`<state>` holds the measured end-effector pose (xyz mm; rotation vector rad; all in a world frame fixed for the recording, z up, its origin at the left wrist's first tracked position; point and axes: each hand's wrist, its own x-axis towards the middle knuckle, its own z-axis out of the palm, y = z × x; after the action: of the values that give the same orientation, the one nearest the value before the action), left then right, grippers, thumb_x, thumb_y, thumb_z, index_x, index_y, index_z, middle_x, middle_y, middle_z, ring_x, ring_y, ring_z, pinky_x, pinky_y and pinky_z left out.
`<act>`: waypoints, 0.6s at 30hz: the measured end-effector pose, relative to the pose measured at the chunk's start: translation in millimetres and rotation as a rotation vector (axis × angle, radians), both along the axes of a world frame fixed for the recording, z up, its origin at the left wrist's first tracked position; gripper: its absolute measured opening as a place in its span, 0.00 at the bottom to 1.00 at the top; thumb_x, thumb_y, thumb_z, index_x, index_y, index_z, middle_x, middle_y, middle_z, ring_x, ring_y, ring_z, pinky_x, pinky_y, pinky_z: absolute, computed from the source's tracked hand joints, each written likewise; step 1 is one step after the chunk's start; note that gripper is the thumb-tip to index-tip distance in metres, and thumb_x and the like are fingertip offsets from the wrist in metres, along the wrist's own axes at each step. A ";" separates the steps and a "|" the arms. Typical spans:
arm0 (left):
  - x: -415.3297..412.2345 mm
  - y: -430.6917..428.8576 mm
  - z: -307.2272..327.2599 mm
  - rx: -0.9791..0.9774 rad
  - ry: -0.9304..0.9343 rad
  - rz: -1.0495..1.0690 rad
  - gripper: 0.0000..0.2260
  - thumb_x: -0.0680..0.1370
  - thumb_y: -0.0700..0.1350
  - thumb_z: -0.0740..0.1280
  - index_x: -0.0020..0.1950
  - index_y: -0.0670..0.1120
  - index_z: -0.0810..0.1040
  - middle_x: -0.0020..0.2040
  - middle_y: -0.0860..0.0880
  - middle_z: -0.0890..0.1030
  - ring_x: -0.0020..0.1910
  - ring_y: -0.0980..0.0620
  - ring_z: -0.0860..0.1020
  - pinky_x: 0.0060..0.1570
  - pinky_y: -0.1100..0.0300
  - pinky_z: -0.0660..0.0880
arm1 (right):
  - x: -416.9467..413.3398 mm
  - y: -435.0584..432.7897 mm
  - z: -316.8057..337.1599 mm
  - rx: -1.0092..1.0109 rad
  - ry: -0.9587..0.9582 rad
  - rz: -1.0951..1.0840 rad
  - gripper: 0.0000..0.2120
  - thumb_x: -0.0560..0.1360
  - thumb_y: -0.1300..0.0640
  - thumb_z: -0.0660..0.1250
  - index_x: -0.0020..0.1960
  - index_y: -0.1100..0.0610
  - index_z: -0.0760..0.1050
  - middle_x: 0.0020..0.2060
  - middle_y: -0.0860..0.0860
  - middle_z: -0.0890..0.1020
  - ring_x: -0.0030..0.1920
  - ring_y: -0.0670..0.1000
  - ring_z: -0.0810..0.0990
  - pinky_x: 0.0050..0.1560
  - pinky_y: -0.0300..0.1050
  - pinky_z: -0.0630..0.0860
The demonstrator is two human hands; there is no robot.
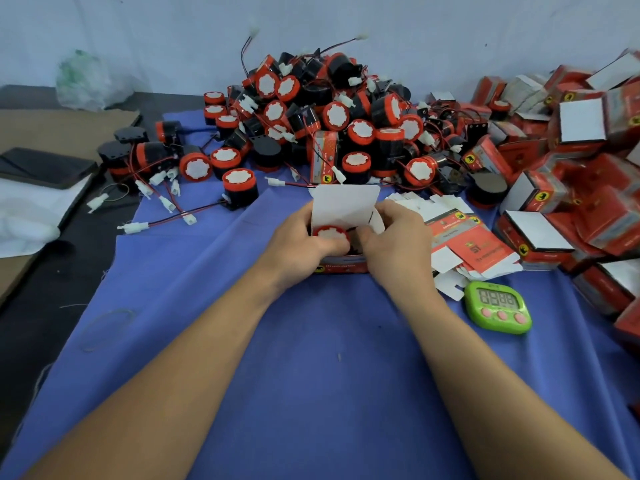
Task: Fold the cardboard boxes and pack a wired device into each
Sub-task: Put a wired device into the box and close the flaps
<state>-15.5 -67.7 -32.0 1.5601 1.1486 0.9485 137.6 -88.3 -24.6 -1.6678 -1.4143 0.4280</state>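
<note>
A small red cardboard box [341, 266] stands on the blue cloth at the centre, its white top flap [344, 204] raised. Inside it sits a red and black wired device [330, 235] with a white face. My left hand [304, 244] grips the box's left side, thumb on the device. From the right, my right hand [394, 244] holds the box, with its fingers curled into the opening beside the device. Behind lies a big pile of loose wired devices [332, 116]. Flat unfolded boxes [464, 237] lie just right of my right hand.
A heap of packed red boxes [571, 168] fills the right side. A green timer [498, 311] lies on the blue cloth [311, 375] near my right forearm. Brown cardboard [52, 133], a dark phone [45, 168] and a plastic bag [83, 81] are at the left.
</note>
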 end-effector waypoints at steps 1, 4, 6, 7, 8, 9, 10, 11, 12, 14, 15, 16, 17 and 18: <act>0.1 -1.2 0.8 0.005 0.008 -0.009 0.24 0.70 0.44 0.72 0.66 0.53 0.80 0.60 0.53 0.85 0.62 0.51 0.82 0.66 0.43 0.77 | 2.1 0.1 -0.3 -0.017 -0.010 -0.003 0.04 0.74 0.59 0.69 0.48 0.54 0.80 0.38 0.48 0.82 0.42 0.53 0.79 0.39 0.48 0.74; -5.6 -0.7 1.2 -0.066 -0.155 -0.137 0.25 0.72 0.44 0.66 0.70 0.49 0.78 0.63 0.47 0.84 0.63 0.46 0.82 0.66 0.46 0.77 | 3.8 0.0 -1.7 -0.036 0.008 -0.036 0.03 0.74 0.59 0.69 0.45 0.51 0.79 0.35 0.44 0.79 0.39 0.45 0.76 0.33 0.43 0.69; -14.9 2.6 3.7 -0.175 -0.351 -0.200 0.26 0.74 0.45 0.60 0.72 0.47 0.77 0.66 0.45 0.83 0.62 0.47 0.82 0.63 0.51 0.78 | 4.1 -0.1 -3.1 -0.038 0.031 -0.067 0.05 0.74 0.59 0.70 0.43 0.49 0.77 0.33 0.42 0.77 0.37 0.39 0.75 0.29 0.35 0.65; -19.1 4.9 4.8 -0.213 -0.384 -0.203 0.26 0.75 0.45 0.57 0.72 0.46 0.76 0.66 0.45 0.83 0.62 0.47 0.81 0.63 0.53 0.77 | 4.3 -0.5 -4.0 -0.035 0.044 -0.068 0.06 0.74 0.59 0.70 0.42 0.49 0.77 0.32 0.42 0.77 0.37 0.36 0.75 0.29 0.33 0.66; -21.4 7.1 4.6 -0.224 -0.371 -0.196 0.24 0.77 0.43 0.56 0.72 0.45 0.76 0.67 0.45 0.83 0.62 0.47 0.81 0.63 0.53 0.77 | 4.8 -0.8 -5.1 -0.028 0.050 -0.063 0.07 0.74 0.59 0.70 0.41 0.48 0.76 0.32 0.42 0.77 0.38 0.34 0.75 0.30 0.31 0.67; -21.4 8.6 2.9 -0.205 -0.320 -0.190 0.21 0.81 0.40 0.55 0.70 0.45 0.77 0.66 0.44 0.83 0.63 0.47 0.82 0.64 0.53 0.77 | 5.0 -1.3 -5.7 -0.025 0.052 -0.060 0.09 0.74 0.59 0.70 0.39 0.48 0.75 0.32 0.42 0.77 0.37 0.34 0.75 0.29 0.30 0.67; -19.2 9.0 0.8 -0.165 -0.249 -0.178 0.17 0.83 0.37 0.57 0.68 0.46 0.79 0.65 0.44 0.84 0.62 0.47 0.82 0.64 0.53 0.78 | 5.0 -1.5 -6.1 -0.020 0.057 -0.054 0.10 0.74 0.58 0.71 0.39 0.47 0.74 0.32 0.42 0.78 0.37 0.36 0.76 0.29 0.31 0.66; -15.3 8.7 -2.3 -0.116 -0.177 -0.155 0.15 0.83 0.36 0.61 0.65 0.48 0.81 0.63 0.44 0.85 0.61 0.48 0.83 0.63 0.53 0.78 | 4.5 -2.1 -6.6 -0.016 0.070 -0.044 0.10 0.74 0.58 0.71 0.39 0.46 0.75 0.33 0.41 0.79 0.37 0.38 0.77 0.29 0.31 0.66; -11.0 7.7 -5.4 -0.066 -0.118 -0.121 0.13 0.82 0.36 0.65 0.62 0.50 0.82 0.61 0.46 0.86 0.59 0.50 0.83 0.61 0.54 0.79 | 3.6 -2.7 -7.9 -0.002 0.105 -0.030 0.09 0.73 0.58 0.72 0.41 0.45 0.76 0.34 0.41 0.80 0.38 0.39 0.78 0.29 0.31 0.67; -3.9 5.6 -8.7 0.004 -0.088 -0.043 0.14 0.76 0.40 0.71 0.59 0.54 0.83 0.56 0.53 0.87 0.57 0.54 0.84 0.56 0.58 0.80 | -0.3 -5.3 -11.6 0.021 0.241 -0.028 0.10 0.72 0.58 0.74 0.45 0.45 0.76 0.35 0.41 0.82 0.37 0.40 0.80 0.33 0.33 0.72; -2.4 5.5 -9.2 0.025 -0.096 -0.013 0.16 0.73 0.42 0.70 0.59 0.56 0.82 0.55 0.56 0.87 0.56 0.56 0.84 0.55 0.60 0.81 | -2.4 -7.4 -12.5 0.009 0.318 -0.041 0.12 0.72 0.58 0.75 0.47 0.45 0.75 0.35 0.42 0.83 0.36 0.42 0.80 0.36 0.40 0.76; -1.9 6.2 -8.8 0.039 -0.103 0.004 0.18 0.71 0.42 0.70 0.59 0.57 0.82 0.54 0.57 0.87 0.56 0.56 0.85 0.53 0.62 0.81 | -3.6 -10.0 -12.2 -0.016 0.388 -0.038 0.13 0.71 0.59 0.75 0.48 0.46 0.74 0.36 0.42 0.83 0.34 0.43 0.81 0.37 0.48 0.79; -2.4 7.1 -8.4 0.044 -0.104 0.011 0.19 0.70 0.42 0.70 0.59 0.57 0.82 0.54 0.58 0.87 0.56 0.57 0.85 0.52 0.62 0.81 | -2.9 -11.4 -11.6 -0.045 0.455 -0.004 0.14 0.71 0.60 0.75 0.49 0.48 0.73 0.37 0.43 0.84 0.35 0.47 0.82 0.38 0.52 0.80; -2.9 8.0 -8.1 0.041 -0.099 0.013 0.19 0.70 0.42 0.70 0.59 0.57 0.82 0.54 0.58 0.87 0.56 0.57 0.85 0.52 0.62 0.81 | -0.4 -12.1 -9.5 -0.073 0.537 0.059 0.14 0.70 0.60 0.75 0.50 0.51 0.74 0.38 0.46 0.86 0.38 0.52 0.84 0.40 0.55 0.81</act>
<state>-18.3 -59.8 -40.1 1.5225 1.0772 1.0517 137.2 -100.4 -34.1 -1.4234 -1.0553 0.8956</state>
